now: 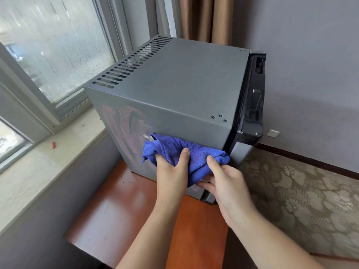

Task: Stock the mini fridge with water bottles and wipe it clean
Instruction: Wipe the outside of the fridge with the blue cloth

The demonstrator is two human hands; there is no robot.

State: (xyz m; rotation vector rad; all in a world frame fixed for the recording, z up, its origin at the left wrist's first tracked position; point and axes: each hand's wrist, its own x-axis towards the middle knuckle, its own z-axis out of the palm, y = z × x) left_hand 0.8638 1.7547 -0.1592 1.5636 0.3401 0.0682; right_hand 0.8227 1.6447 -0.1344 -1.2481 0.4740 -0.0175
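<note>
Mini fridge [174, 84]: matt grey sheet metal, smooth; door [254, 98], beyond the right hand [227, 183], glossy black plastic. Cloth [186, 154] under both hands: blue, fuzzy terry weave. Table [136, 210] below the hands: glossy reddish wood.

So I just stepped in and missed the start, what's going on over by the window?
A person is wiping the mini fridge, which stands on a reddish wooden table beside the window sill. Both hands hold a bunched blue cloth against the fridge's side panel: the left hand grips its middle, the right hand pinches its right end near the door edge. No water bottles are in view.
</note>
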